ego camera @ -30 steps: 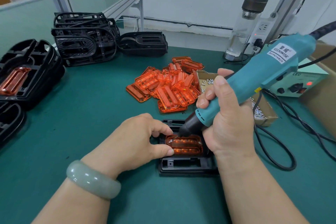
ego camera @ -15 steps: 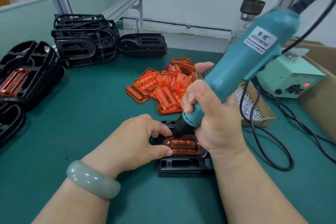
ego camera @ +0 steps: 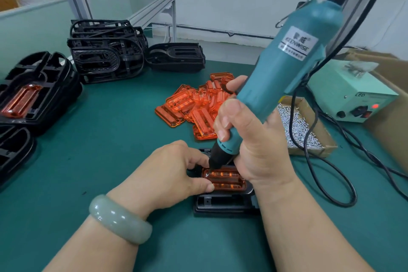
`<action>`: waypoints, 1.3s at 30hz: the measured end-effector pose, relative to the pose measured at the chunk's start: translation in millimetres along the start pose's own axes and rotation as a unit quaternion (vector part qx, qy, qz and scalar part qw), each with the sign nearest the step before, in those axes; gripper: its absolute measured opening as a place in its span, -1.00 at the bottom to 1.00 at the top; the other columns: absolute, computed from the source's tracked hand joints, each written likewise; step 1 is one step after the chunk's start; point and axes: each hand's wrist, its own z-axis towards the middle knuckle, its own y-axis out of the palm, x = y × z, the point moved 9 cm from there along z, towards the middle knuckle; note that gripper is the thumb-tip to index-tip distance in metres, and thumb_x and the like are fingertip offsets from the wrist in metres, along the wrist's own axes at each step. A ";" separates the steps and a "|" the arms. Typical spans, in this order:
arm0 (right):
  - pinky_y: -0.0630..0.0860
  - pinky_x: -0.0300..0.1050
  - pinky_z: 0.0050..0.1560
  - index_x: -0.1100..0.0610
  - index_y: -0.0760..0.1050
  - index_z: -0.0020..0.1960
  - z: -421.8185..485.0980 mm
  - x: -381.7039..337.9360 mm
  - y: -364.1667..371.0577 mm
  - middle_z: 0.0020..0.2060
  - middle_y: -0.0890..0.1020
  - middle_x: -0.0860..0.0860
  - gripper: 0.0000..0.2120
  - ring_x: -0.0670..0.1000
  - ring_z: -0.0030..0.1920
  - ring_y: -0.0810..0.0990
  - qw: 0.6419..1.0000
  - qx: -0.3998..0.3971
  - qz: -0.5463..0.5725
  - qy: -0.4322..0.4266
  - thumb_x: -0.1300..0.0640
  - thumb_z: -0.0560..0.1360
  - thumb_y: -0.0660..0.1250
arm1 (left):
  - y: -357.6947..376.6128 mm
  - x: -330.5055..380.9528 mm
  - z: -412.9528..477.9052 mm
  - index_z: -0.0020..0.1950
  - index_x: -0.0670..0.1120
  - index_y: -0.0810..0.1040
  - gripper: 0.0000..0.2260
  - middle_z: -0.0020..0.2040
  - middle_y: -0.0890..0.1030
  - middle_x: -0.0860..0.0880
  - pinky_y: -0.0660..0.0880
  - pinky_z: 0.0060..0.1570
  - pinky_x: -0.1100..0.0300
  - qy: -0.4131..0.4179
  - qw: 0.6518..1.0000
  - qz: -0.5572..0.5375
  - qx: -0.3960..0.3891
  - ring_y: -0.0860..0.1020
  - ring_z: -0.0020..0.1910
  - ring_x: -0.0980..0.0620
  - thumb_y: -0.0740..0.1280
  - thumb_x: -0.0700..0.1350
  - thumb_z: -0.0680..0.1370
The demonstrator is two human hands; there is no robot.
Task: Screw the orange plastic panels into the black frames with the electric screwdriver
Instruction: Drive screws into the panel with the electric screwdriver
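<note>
The right hand is wrapped tight round the lower barrel of the electric screwdriver, which leans up and away to the right while its black nose comes down just left of that hand. The left hand grips the left end of the black frame on the green table, its thumb tip pressing the near-left edge of the orange panel seated in the frame. The panel's long axis runs left to right, and the bit meets its far-left corner, between the two hands. The screw itself is too small to make out.
</note>
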 end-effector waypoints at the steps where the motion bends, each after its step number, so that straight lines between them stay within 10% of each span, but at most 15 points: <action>1: 0.40 -0.24 -0.39 0.03 0.50 -0.05 0.2 -0.4 1.0 -0.48 0.45 -0.06 -0.87 -0.06 -0.51 0.39 1.000 -0.005 -0.003 0.000 0.18 0.42 0.34 | -0.2 -0.1 0.1 0.01 0.22 0.60 -0.71 -0.17 0.42 0.16 0.34 -0.14 0.26 -0.002 1.000 0.001 0.001 0.40 -0.22 0.35 0.49 0.16 0.32; 39: 0.42 -0.20 -0.33 0.02 0.54 -0.01 -8.9 -5.2 -8.9 -0.43 0.45 -0.05 -0.80 -0.05 -0.49 0.42 1.000 0.012 0.021 -0.012 0.22 0.39 0.34 | 0.0 -8.0 1.9 0.08 0.28 0.56 -0.63 -0.21 0.44 0.19 0.45 -0.09 0.21 -0.043 0.999 0.031 -0.001 0.44 -0.16 0.18 0.48 0.23 0.30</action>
